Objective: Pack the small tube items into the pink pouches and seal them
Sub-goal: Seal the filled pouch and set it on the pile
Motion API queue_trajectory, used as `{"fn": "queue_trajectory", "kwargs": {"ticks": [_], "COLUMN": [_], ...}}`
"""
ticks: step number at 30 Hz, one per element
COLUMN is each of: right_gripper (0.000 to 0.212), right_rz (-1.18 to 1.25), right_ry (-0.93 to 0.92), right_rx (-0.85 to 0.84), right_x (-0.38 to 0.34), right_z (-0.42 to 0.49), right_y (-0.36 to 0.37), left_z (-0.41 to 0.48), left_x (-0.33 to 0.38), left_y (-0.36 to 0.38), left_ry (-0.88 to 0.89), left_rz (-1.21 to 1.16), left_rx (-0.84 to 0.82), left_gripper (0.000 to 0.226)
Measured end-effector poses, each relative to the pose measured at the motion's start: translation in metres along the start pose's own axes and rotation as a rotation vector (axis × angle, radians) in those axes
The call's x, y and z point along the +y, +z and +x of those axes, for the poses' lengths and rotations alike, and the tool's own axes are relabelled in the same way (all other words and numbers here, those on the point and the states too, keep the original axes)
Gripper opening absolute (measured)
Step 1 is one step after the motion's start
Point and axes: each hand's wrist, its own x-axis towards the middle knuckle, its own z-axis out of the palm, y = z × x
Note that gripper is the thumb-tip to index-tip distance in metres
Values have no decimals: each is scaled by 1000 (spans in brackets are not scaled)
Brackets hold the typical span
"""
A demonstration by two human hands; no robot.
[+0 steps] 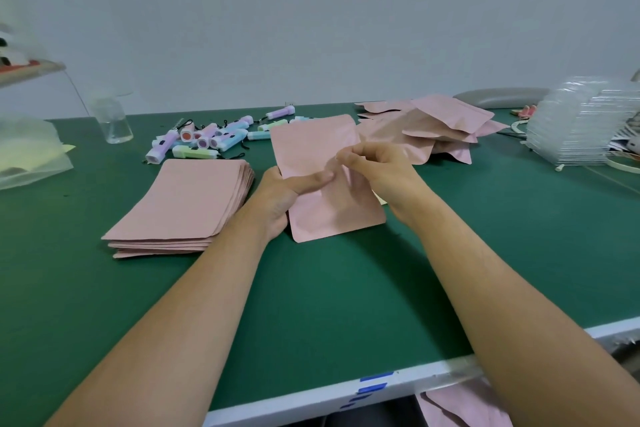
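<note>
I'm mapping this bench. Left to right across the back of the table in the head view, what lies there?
Frosted plastic bag → clear bottle → pile of small tubes → held pink pouch → heap of pink pouches → clear trays.

Nothing readable on show: the pink pouch [311, 146] at centre is plain, the tubes [207, 139] at eleven o'clock carry small dark marks too tiny to make out, and the blue tape strips [375, 376] on the worktop [346, 288] edge at six o'clock look unlettered
</note>
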Motion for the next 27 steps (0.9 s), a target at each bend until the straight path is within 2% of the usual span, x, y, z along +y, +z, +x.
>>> {"fn": "queue_trajectory", "kwargs": {"ticks": [4,9,15,18,23,27], "right_gripper": [11,8,5,14,15,7], "right_rz": [-183,-250,67,150,217,195], "right_ry": [-100,-125,18,24,53,91], "right_rx": [42,80,7,53,57,110], "right_x": [0,0,-1,-2,-1,-1], "right_z": [0,0,-1,0,0,2], "right_y": [4,5,-7,-8,-7,-11], "left_z": [3,3,0,-1,-2,-1], "left_x": [-1,-3,0,0,2,3], "left_y": [-3,-3,-2,-2,-3,-3], "left_ry": [43,53,67,78,66,60], "left_rz": [42,42,-10,-30,-73,-93], "left_rx": [39,44,-55,-95,-101,-24], "left_gripper": [71,71,70,60,60,66]}}
